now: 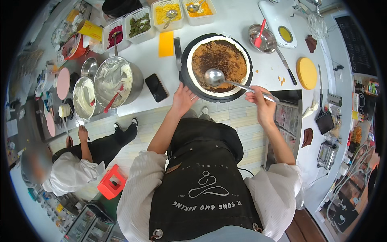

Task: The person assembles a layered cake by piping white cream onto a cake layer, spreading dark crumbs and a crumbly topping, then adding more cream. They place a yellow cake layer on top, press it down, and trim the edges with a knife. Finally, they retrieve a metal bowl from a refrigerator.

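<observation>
A round cake [219, 65] with a white cream rim stands on a black turntable [184, 79]. Its top carries a dark brown layer, with orange-brown crumbs thickest towards the edges. My right hand [261, 101] grips the handle of a large metal spoon [214, 77], whose bowl is over the lower left part of the cake. At the turntable's near left edge is my left hand [183, 98], fingers apart and holding nothing; the fingertips seem to touch the rim. Left of it lies a black smartphone [156, 88].
A steel bowl of white cream [116, 81] with a red spatula stands left. Several plastic baskets of chopped food [139, 25] line the back. To the right are a small steel bowl [262, 37], a spatula knife [287, 67] and a yellow sponge round [306, 73]. A co-worker [71, 172] is at left.
</observation>
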Action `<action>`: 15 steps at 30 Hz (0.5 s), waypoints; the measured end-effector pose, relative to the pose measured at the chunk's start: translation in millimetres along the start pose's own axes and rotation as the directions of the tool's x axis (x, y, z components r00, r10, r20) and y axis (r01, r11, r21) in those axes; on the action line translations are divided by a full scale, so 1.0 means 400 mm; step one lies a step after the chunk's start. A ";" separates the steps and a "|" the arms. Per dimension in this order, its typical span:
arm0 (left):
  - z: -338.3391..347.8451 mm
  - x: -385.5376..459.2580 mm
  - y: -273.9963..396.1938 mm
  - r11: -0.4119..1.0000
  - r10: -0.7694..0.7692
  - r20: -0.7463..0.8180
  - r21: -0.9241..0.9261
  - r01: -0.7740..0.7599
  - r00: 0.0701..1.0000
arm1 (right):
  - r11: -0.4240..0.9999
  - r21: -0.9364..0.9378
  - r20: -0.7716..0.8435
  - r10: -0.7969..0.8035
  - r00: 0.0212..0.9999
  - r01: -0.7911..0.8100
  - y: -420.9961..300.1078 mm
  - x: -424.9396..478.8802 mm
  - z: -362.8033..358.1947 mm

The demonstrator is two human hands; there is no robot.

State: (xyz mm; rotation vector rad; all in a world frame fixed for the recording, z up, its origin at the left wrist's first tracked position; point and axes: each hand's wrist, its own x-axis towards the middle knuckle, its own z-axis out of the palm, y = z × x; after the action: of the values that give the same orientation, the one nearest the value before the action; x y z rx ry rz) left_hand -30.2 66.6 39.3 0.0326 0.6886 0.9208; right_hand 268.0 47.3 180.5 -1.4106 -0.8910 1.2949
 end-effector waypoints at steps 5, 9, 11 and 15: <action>-0.005 0.007 -0.003 1.000 -0.011 -0.026 -0.019 0.011 1.000 | 0.989 -0.132 -0.109 -0.079 0.991 0.064 -0.062 -0.007 -0.095; -0.013 0.012 0.002 0.999 -0.017 0.001 -0.030 0.017 1.000 | 0.967 -0.160 -0.132 -0.222 0.966 0.200 -0.116 0.011 -0.082; -0.014 0.012 0.009 1.000 -0.020 -0.011 -0.013 0.020 1.000 | 0.939 -0.204 -0.118 -0.306 0.945 0.279 -0.131 0.017 -0.067; -0.020 0.023 0.026 0.999 -0.042 -0.003 -0.003 0.042 0.999 | 0.766 -0.403 0.064 -0.522 0.850 0.501 -0.110 -0.009 -0.035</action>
State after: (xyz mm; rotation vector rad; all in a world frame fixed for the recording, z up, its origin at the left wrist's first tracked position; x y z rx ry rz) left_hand -38.3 77.7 31.4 0.0142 0.6884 0.8816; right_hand 285.3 52.1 223.3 -1.3609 -1.4552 0.6683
